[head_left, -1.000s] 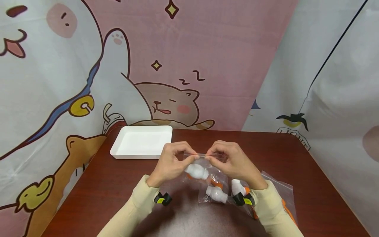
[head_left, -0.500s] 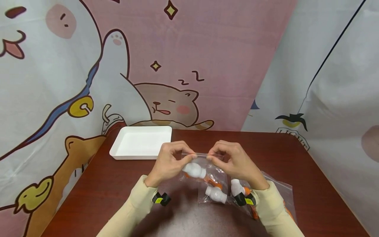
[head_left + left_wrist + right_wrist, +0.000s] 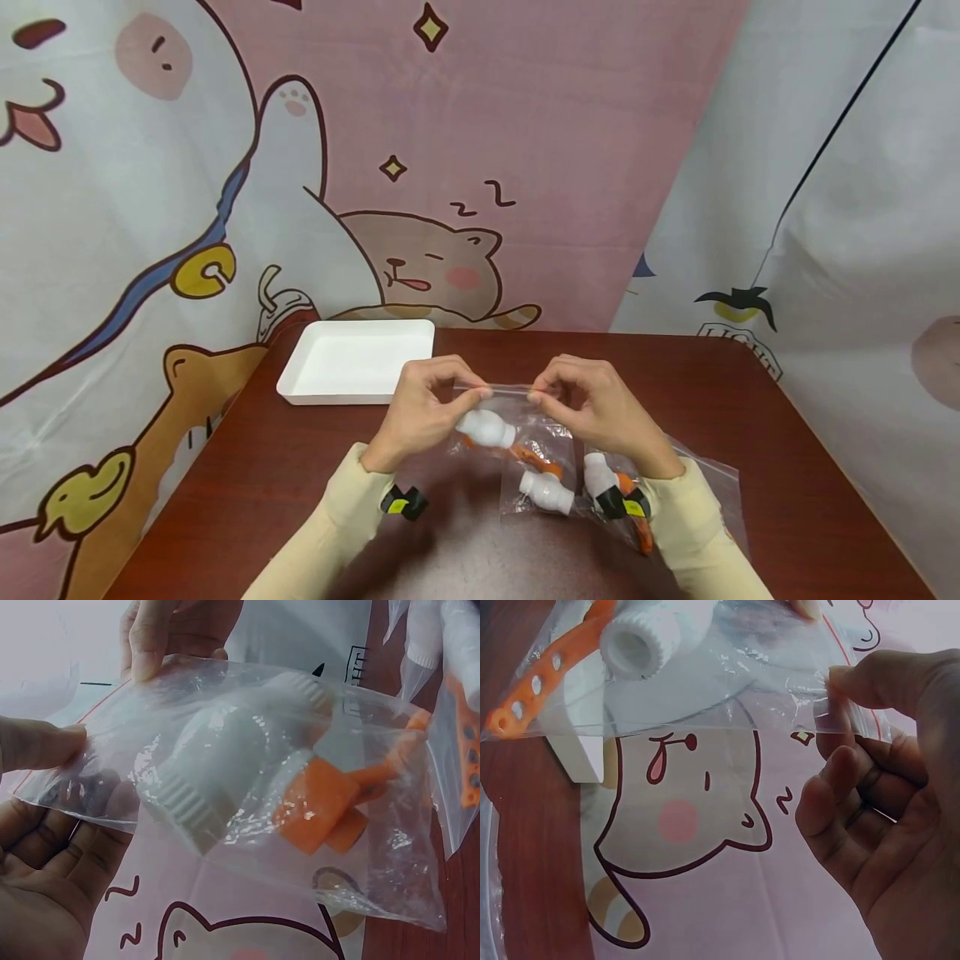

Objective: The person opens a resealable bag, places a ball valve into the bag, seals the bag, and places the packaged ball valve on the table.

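Observation:
Both hands hold up a clear zip bag [image 3: 375, 877] by its top edge, where a red seal line shows in the wrist views. The left hand [image 3: 423, 408] pinches the left part of that edge between thumb and fingers. At the right part, the right hand [image 3: 596, 408] pinches it the same way. Inside the bag are a white plastic bottle-shaped piece [image 3: 487, 428] with a ribbed end and an orange piece [image 3: 319, 806] with a strap full of holes [image 3: 547, 667]. The bag hangs above the table, overlapping a second bag in the head view.
More clear bags lie on the table [image 3: 795, 467] below and right of the hands, with white pieces [image 3: 547, 492] and orange pieces [image 3: 642, 533] in them. A white tray [image 3: 360, 397] stands at the back left. A printed cloth [image 3: 585, 167] hangs behind the table.
The left hand has shifted slightly left and the right hand slightly right, so the pinch points on the bag's edge are farther apart. The bag has drifted a little left.

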Demonstrator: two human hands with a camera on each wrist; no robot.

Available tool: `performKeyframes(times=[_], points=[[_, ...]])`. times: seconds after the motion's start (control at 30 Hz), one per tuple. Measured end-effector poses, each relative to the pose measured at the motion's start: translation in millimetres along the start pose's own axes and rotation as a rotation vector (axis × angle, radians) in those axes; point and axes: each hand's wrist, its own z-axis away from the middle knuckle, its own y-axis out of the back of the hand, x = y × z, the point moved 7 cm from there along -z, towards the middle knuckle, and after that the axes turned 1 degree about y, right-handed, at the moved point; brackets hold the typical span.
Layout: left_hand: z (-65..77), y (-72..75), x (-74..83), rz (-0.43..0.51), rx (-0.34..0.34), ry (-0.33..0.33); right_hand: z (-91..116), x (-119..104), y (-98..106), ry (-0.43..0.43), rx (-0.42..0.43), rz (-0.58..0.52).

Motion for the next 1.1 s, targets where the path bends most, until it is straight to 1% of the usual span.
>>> performKeyframes(times=[0.43,0.73,0.9,1.03,1.1], points=[[2.7,6.2,-2.1,-0.011,0.016,0.023,3,1,4,0.001,0.016,0.020],[4.2,9.2,-3.6,0.017,0.014,0.035,4,4,6,-0.011,0.016,0.014],[5.2,10.9,-4.3,0.003,0.019,0.042,5,4,6,-0.012,0.014,0.021],[6.4,13.1,-7.1,-0.001,0.028,0.066,5,2,8,-0.017,0.015,0.003],[7.2,14.6,-9.6,0.013,0.039,0.100,5,1,9,-0.025,0.019,-0.010]])
